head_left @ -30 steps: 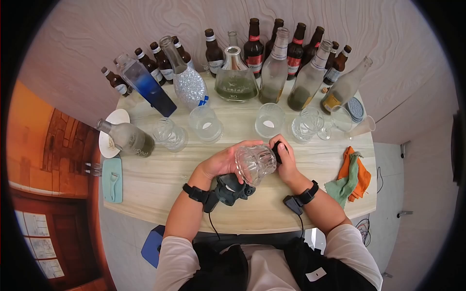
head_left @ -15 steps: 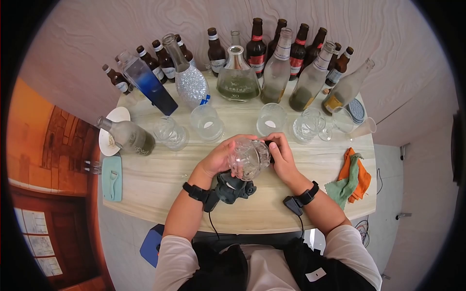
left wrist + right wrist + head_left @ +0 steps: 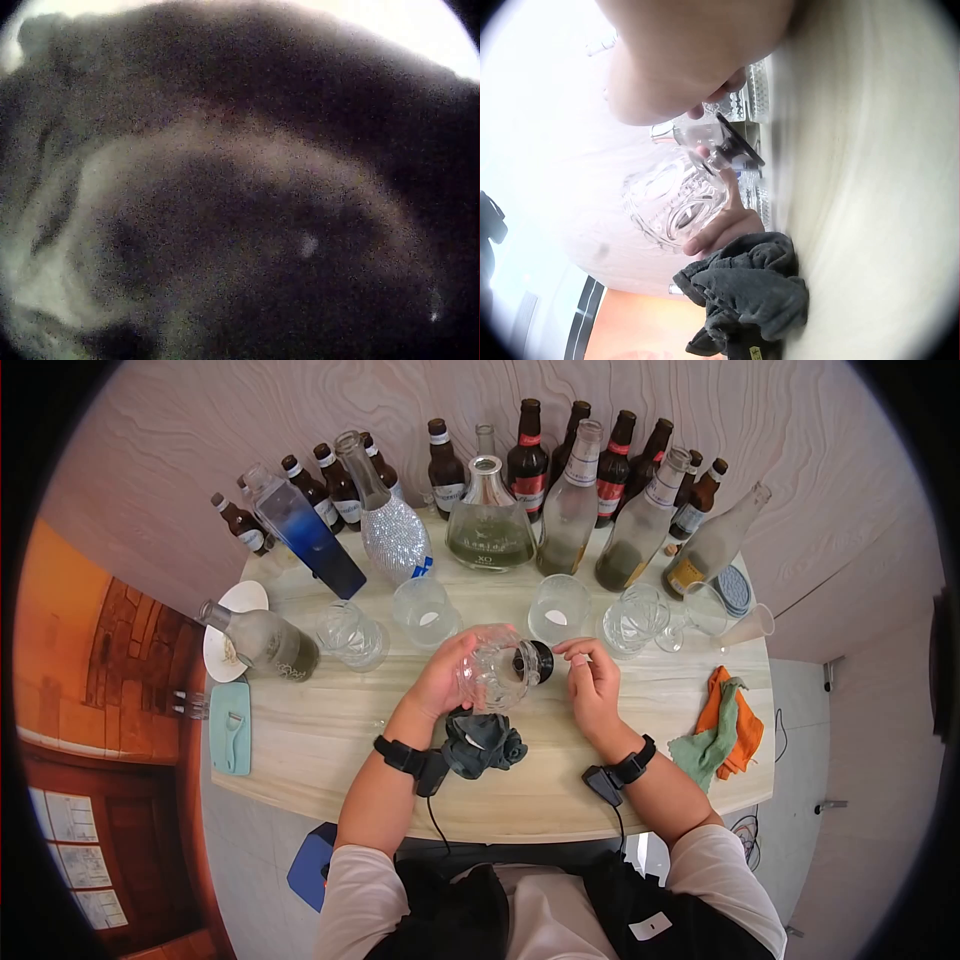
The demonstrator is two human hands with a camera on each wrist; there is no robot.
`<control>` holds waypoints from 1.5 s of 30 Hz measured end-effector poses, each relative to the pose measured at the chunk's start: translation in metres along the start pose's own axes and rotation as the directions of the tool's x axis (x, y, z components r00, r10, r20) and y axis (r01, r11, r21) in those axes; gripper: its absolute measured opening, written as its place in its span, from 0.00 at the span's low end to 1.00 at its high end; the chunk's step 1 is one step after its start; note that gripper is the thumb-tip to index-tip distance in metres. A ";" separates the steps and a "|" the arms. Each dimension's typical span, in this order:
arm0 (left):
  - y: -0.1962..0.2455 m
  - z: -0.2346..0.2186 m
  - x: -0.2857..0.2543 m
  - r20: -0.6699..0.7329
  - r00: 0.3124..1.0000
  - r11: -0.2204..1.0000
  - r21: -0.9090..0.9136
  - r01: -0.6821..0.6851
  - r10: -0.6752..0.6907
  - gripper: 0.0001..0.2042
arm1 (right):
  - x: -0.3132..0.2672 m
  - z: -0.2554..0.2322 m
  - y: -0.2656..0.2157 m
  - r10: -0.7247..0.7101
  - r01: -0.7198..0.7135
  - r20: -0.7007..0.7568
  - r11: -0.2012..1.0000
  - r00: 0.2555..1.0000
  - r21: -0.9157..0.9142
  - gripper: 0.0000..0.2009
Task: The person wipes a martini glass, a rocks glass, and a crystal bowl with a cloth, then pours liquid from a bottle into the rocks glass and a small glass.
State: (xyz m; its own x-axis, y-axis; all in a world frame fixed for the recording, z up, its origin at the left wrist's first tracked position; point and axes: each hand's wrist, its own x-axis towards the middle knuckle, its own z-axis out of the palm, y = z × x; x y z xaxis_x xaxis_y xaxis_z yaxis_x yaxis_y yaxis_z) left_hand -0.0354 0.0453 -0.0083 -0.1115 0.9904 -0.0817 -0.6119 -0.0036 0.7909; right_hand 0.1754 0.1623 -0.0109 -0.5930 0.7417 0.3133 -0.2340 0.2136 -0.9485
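My left hand [image 3: 437,678] grips a clear cut-glass piece [image 3: 488,672] that lies on its side in the air, its wide bowl toward the palm. A round black piece [image 3: 541,662] sits at its right end; the right wrist view has it as a thin dark disc on the flared foot. Just right of it is my right hand [image 3: 594,682], holding nothing, with the index finger stretched toward the black piece. Below the glass hangs a dark grey cloth [image 3: 750,285] by the left wrist. The left wrist view is dark and blurred.
Several tumblers stand in a row beyond my hands, one a clear glass [image 3: 558,608]. Behind them are brown beer bottles [image 3: 528,460], a decanter [image 3: 490,535] and a blue bottle [image 3: 330,560]. Orange and green cloths [image 3: 725,725] lie right, a peeler on a teal board [image 3: 231,755] left.
The right hand has let go of the black piece and drawn a little right. The left hand has tilted the glass and shifted it left, so the black end now shows.
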 end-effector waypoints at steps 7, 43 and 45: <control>0.010 0.009 0.000 -0.068 0.998 0.999 -0.040 -0.011 0.008 0.28 | 0.000 0.002 -0.009 0.100 -0.103 0.107 0.995 0.989 0.018 0.07; 0.006 0.011 0.003 0.002 0.986 0.978 -0.126 -0.165 0.166 0.32 | 0.005 0.006 -0.018 0.221 -0.143 0.251 0.945 0.943 -0.293 0.18; 0.006 0.011 0.004 0.001 0.983 0.969 -0.169 -0.180 0.183 0.32 | 0.005 0.006 -0.020 0.266 -0.195 0.215 0.933 0.940 -0.302 0.19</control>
State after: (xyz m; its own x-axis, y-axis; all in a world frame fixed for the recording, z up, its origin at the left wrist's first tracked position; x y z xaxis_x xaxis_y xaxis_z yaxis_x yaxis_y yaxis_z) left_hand -0.0306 0.0508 0.0028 -0.2206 0.9732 0.0647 -0.7051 -0.2050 0.6788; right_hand 0.1729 0.1578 0.0095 -0.7851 0.6171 0.0526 0.1297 0.2469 -0.9603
